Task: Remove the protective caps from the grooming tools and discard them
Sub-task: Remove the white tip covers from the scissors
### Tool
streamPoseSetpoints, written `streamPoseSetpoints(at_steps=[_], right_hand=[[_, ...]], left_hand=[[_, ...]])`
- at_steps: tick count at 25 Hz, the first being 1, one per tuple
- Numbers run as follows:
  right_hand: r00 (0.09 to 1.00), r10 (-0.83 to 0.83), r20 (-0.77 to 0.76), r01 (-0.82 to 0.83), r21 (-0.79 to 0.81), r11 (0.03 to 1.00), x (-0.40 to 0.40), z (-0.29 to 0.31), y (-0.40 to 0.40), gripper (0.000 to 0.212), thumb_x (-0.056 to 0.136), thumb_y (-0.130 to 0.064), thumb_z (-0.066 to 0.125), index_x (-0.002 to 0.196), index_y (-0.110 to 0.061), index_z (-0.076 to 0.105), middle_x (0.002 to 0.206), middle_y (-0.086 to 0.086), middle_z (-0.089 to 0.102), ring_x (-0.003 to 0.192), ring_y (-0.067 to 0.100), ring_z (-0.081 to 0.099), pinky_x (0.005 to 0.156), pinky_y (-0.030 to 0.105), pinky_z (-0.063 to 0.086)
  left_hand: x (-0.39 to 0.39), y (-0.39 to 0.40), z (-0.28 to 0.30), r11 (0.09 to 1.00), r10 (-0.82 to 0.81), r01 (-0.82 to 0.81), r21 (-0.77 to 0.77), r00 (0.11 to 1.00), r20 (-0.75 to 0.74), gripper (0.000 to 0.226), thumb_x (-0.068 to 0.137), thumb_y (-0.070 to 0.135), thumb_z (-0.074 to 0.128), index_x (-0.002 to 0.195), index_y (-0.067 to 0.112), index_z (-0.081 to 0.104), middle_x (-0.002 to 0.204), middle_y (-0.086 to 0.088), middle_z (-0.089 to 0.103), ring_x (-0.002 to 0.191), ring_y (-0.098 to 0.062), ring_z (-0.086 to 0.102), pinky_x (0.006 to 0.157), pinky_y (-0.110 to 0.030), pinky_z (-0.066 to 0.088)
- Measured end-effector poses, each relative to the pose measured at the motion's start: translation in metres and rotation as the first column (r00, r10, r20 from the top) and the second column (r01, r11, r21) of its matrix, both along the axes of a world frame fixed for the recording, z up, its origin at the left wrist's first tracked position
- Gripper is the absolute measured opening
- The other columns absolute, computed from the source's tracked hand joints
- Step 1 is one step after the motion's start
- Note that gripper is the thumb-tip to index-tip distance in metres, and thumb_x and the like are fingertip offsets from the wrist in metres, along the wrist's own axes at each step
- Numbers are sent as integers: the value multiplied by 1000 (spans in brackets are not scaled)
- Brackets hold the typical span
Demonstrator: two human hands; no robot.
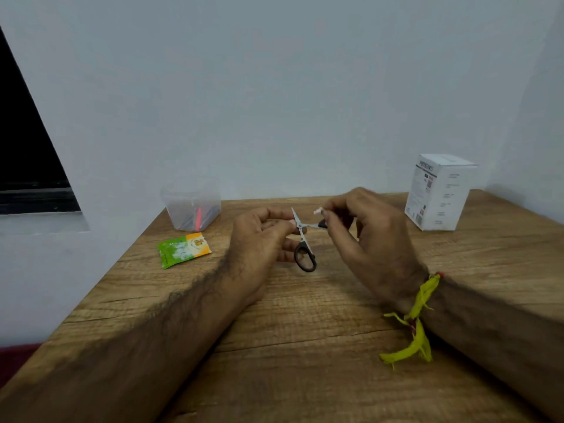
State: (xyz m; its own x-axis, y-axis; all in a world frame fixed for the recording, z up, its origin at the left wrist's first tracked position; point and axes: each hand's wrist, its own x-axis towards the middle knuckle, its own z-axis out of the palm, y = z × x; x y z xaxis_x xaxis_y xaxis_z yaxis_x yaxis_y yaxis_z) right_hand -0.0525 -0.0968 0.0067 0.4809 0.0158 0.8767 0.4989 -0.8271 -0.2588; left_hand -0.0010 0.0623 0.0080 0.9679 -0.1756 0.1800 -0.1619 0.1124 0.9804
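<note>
Above the wooden tabletop (305,346), the left hand (259,239) pinches the small black-handled steel scissors (303,239) at the pivot, blades apart. The right hand (366,227) grips one loop and pinches the tiny white protective cap (318,211), clear of the blade tip. The cap looks light and easily dropped.

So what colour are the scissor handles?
Black. The scissors have black loop handles, seen in the head view.
</note>
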Motion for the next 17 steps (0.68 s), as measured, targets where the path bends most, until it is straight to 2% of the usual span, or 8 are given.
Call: streamPoseSetpoints(at_steps=[4, 8, 12, 15, 17], right_hand=[[999, 35, 15, -34, -25, 999, 1, -5, 4, 2, 92, -6, 66, 92, -6, 68, 84, 0, 61, 74, 9, 53, 69, 15, 42], [998, 55, -6, -55, -21, 998, 2, -4, 4, 4, 93, -9, 65, 93, -6, 68, 84, 1, 61, 74, 13, 56, 68, 27, 49], [996, 45, -81, -35, 114, 993, 0, -3, 9, 5, 95, -11, 63, 92, -9, 68, 85, -3, 65, 77, 9, 59, 67, 17, 44], [979, 110, -171, -72, 214, 974, -4, -2, 13, 7, 96, -12, 63, 93, -11, 69, 86, -7, 69, 83, 6, 64, 67, 13, 47], [961, 149, -234, -73, 304, 950, -3, -4, 15, 8, 95, -12, 65, 90, -13, 70, 83, -8, 70, 82, 5, 66, 67, 19, 54]], left_hand=[[0, 1, 1, 1000, 9, -8, 14, 998, -62, 14, 90, -1, 61, 100, 4, 69, 80, -12, 76, 54, -16, 66, 48, -26, 52], [-3, 0, 6, 999, 37, -34, 34, 995, -92, 20, 93, 2, 60, 112, 8, 65, 84, -13, 74, 58, -16, 67, 44, -24, 44], [-3, 0, 6, 997, 53, -59, -47, 991, -125, 23, 99, 5, 55, 122, 6, 55, 84, -12, 70, 64, -17, 69, 59, -27, 57], [-3, 0, 7, 984, 50, -74, -162, 988, -144, 11, 101, 2, 53, 110, 0, 59, 80, -14, 66, 65, -18, 67, 66, -30, 61], [-1, 1, 5, 973, 81, -112, -202, 985, -155, 9, 100, 1, 55, 99, -1, 64, 81, -15, 67, 68, -19, 68, 68, -30, 63]])
